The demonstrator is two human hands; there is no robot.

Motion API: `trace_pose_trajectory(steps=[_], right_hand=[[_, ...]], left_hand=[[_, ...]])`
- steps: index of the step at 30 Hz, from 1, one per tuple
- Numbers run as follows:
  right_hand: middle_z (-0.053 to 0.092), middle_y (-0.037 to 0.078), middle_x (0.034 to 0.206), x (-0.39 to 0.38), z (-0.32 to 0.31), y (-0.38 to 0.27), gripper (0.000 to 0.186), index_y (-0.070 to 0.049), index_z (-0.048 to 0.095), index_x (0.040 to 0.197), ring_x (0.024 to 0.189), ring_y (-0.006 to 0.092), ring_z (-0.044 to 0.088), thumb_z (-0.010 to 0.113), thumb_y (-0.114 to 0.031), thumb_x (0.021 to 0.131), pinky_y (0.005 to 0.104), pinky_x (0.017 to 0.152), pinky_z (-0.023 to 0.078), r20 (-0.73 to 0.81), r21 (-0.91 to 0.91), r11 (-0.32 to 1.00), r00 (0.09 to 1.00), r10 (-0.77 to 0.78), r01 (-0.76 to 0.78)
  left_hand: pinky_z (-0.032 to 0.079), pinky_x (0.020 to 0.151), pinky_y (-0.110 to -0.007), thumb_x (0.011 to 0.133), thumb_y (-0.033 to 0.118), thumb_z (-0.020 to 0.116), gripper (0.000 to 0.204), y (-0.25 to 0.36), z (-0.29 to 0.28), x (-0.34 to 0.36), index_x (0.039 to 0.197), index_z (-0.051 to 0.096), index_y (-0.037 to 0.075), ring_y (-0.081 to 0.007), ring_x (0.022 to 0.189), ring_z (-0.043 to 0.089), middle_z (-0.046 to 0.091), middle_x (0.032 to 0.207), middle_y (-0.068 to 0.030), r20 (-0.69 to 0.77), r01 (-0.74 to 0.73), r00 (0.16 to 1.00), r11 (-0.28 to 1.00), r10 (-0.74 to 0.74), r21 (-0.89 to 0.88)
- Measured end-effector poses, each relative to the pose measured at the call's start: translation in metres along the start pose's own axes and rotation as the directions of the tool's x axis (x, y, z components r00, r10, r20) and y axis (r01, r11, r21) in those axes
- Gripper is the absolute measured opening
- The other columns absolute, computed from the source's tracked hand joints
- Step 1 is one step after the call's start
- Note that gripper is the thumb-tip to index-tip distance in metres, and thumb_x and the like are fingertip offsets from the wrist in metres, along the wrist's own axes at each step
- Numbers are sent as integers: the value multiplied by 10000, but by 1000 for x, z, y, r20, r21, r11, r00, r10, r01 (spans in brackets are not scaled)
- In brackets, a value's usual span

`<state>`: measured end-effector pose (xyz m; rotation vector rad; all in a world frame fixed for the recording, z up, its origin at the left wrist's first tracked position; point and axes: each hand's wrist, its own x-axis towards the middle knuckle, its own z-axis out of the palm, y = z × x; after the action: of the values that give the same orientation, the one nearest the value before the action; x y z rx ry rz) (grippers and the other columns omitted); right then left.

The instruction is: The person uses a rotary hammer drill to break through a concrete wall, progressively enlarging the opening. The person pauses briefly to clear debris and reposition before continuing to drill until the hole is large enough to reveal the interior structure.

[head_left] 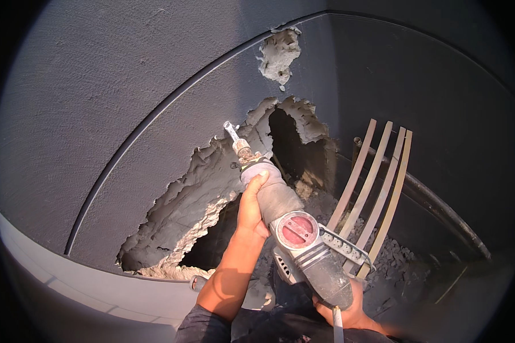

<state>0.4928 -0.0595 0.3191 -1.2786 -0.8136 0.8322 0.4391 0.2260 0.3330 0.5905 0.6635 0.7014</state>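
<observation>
A dusty rotary hammer [283,200] with a red round dial lies across the middle of the view. My left hand [252,208] is wrapped round its front barrel, the thumb on top. At the rear end, my right hand [355,308] grips the hammer's handle, its fingers partly hidden by the motor housing. The metal bit [231,131] points up and left, at the upper edge of a large ragged hole [180,211] in the dark grey wall [143,166]. Whether the tip touches the wall I cannot tell. A pale cord [337,326] runs down from the rear.
Several wooden strips [377,177] lean against the wall on the right. A power strip [346,247] sits by them, partly behind the hammer. A pipe [440,208] lies beyond, with rubble [397,263] on the ground. Higher up is a smaller chipped patch [280,55].
</observation>
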Motion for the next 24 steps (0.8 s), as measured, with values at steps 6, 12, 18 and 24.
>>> trace_pose_trajectory(steps=[6,12,18,24], right_hand=[[720,81,890,14,10,5,259,30,702,1035,790,168,679,750,2,783,319,726,531,19,20,998,998,-61,60],[727,95,910,15,18,5,284,42,705,1066,804,171,693,750,-5,790,309,728,531,57,44,998,998,-42,39],[743,99,920,23,23,7,338,28,688,1095,812,157,707,784,-43,778,315,741,548,102,-52,998,994,-42,48],[749,106,936,34,30,2,411,30,665,1131,837,128,698,806,-74,760,312,769,552,107,-24,1000,994,-10,13]], left_hand=[[624,741,-451,905,353,758,388,16,-2,8,1167,629,98,-267,834,715,698,968,-101,3,34,999,999,-34,-4],[619,732,-445,909,331,749,372,20,-15,8,1178,639,99,-262,837,712,702,982,-95,-64,35,997,999,-32,33],[619,689,-445,895,348,762,366,29,-17,18,1128,639,94,-271,784,706,698,938,-101,-34,73,997,997,-72,8],[627,670,-458,895,331,762,353,45,-16,35,1126,633,98,-279,752,708,698,906,-108,-16,119,993,990,-121,-69]])
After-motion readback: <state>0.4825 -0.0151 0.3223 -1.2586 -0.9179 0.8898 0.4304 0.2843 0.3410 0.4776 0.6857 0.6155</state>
